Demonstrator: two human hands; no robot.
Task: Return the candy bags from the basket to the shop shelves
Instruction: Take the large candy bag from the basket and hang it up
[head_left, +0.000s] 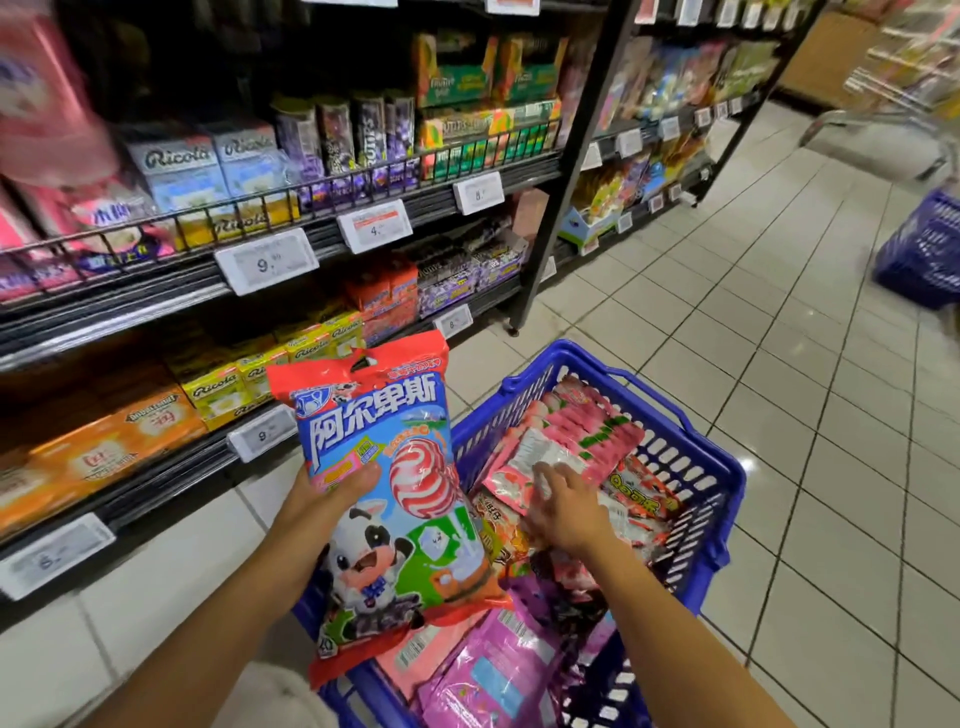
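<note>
My left hand (332, 493) grips a large red and blue lollipop bag with a cartoon cow (395, 499), held upright over the left side of the blue basket (691, 467). My right hand (563, 504) reaches into the basket with fingers spread, resting on a pink and white candy bag (540, 457). Several more candy bags fill the basket, among them purple and pink ones (493, 675) at the near end. The shop shelves (156, 291) stand to the left, stocked with boxes and bags.
Price tags (266, 260) line the shelf edges. Yellow Ricola boxes (228, 387) and orange packs (104, 452) fill the lower shelf. A second blue basket (924, 249) sits on the tiled floor at far right, beyond it a metal cart (893, 104).
</note>
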